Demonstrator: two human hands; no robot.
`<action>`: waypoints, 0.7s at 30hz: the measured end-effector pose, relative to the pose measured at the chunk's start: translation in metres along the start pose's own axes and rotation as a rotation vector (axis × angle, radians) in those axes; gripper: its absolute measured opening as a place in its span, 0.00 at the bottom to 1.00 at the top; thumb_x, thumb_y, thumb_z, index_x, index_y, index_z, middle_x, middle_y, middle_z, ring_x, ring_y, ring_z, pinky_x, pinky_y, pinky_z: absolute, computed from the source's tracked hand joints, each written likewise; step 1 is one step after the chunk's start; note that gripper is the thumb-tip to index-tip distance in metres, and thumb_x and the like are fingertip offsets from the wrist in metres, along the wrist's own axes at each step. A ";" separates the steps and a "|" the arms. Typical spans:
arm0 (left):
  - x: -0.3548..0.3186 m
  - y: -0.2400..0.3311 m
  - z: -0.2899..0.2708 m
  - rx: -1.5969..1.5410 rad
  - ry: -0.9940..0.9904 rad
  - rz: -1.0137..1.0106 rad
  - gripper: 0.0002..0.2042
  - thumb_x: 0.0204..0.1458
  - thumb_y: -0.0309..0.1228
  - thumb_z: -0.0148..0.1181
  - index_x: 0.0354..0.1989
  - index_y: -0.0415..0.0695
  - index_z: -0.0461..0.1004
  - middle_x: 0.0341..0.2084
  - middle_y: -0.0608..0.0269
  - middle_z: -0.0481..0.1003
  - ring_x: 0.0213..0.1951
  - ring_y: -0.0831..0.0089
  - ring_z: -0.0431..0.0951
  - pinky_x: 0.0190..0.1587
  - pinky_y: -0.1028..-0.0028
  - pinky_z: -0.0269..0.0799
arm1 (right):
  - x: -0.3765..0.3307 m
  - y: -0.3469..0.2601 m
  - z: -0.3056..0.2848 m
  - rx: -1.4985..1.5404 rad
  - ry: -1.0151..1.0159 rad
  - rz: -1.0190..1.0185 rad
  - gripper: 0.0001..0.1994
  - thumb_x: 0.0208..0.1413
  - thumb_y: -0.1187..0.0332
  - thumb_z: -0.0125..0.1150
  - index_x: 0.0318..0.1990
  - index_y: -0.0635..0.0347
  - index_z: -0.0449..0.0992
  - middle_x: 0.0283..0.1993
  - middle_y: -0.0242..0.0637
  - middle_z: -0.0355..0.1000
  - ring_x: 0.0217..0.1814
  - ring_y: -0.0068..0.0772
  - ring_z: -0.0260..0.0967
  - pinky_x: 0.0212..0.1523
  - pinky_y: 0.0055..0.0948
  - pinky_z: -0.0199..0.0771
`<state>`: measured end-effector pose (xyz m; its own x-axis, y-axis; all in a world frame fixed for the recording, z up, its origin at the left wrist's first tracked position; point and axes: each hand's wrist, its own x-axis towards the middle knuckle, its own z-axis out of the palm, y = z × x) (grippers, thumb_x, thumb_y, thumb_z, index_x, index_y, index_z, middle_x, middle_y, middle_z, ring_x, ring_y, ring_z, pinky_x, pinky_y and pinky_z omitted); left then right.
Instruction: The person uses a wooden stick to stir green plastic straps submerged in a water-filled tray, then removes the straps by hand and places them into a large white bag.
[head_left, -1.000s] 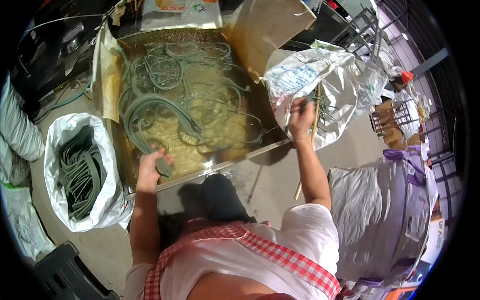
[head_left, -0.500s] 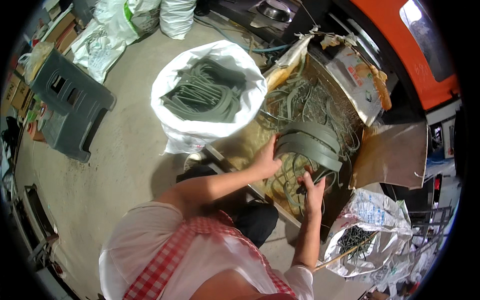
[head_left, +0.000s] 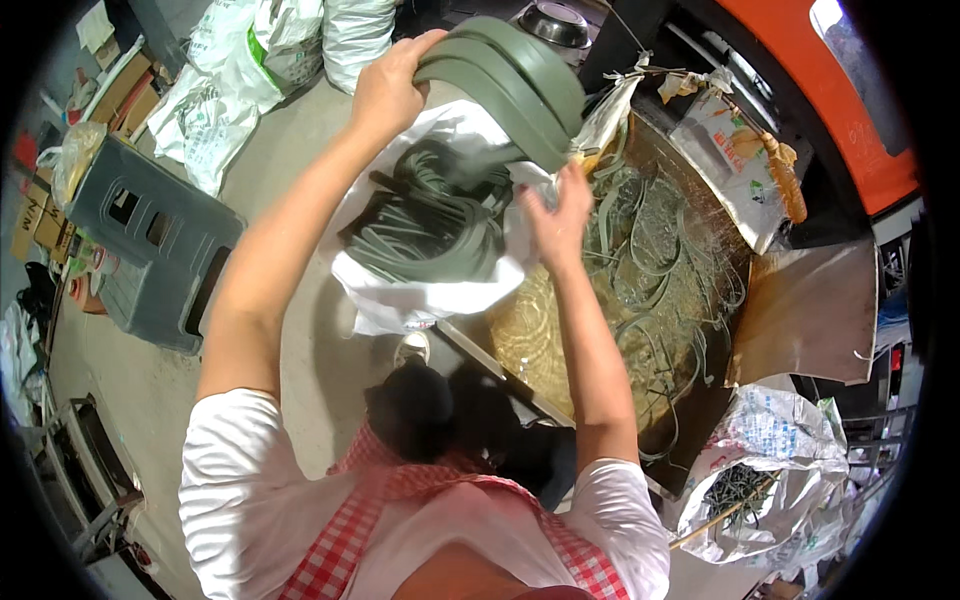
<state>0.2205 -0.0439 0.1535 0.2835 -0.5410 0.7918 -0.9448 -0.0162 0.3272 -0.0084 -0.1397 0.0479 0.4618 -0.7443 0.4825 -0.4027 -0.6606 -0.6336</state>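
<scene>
A thick bundle of flat green strips (head_left: pixel 510 75), bent in an arch, is raised over the far rim of a white sack (head_left: pixel 420 305). My left hand (head_left: pixel 392 92) is closed around the bundle's left end. At its lower right end is my right hand (head_left: pixel 562 215), thumb and fingers apart, fingertips close to or touching the strips; motion blurs it slightly. Inside the sack lie more coiled green strips (head_left: pixel 440 235). Part of the sack's right rim is hidden behind my right hand.
Right of the sack stands a trough of shallow water (head_left: pixel 540 330) with loose green strips (head_left: pixel 650 240). A brown panel (head_left: pixel 805 315) edges it. Dark scraps fill another sack (head_left: pixel 745 495) at lower right. A grey step stool (head_left: pixel 150 235) stands left; an orange machine (head_left: pixel 820 90) is at far right.
The strip bundle has gone from over the trough up and left to above the sack, in my left hand. My right hand has moved up and left; the dark thing in it no longer shows.
</scene>
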 end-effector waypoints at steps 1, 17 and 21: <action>0.008 -0.002 0.001 0.096 -0.013 0.082 0.24 0.40 0.18 0.52 0.50 0.50 0.68 0.35 0.57 0.73 0.35 0.58 0.76 0.35 0.63 0.72 | 0.014 0.023 0.005 0.013 0.028 0.169 0.38 0.44 0.52 0.63 0.58 0.67 0.58 0.63 0.54 0.51 0.67 0.52 0.44 0.64 0.41 0.45; -0.021 -0.023 0.145 0.395 -0.845 0.258 0.10 0.43 0.24 0.54 0.36 0.44 0.72 0.30 0.56 0.76 0.36 0.60 0.78 0.37 0.64 0.73 | 0.155 0.103 0.074 0.209 -0.354 0.040 0.30 0.42 0.56 0.61 0.52 0.66 0.66 0.51 0.51 0.68 0.54 0.42 0.66 0.52 0.31 0.64; -0.018 -0.017 0.144 0.400 -0.914 0.149 0.14 0.39 0.31 0.59 0.39 0.46 0.73 0.31 0.56 0.76 0.37 0.60 0.78 0.37 0.64 0.73 | 0.175 0.070 0.112 -0.054 -0.426 0.023 0.26 0.45 0.54 0.59 0.47 0.66 0.70 0.47 0.52 0.70 0.52 0.47 0.67 0.51 0.36 0.65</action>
<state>0.2084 -0.1549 0.0597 0.0818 -0.9950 0.0565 -0.9936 -0.0859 -0.0734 0.1325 -0.3046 0.0204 0.7329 -0.6591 0.1683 -0.4523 -0.6570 -0.6031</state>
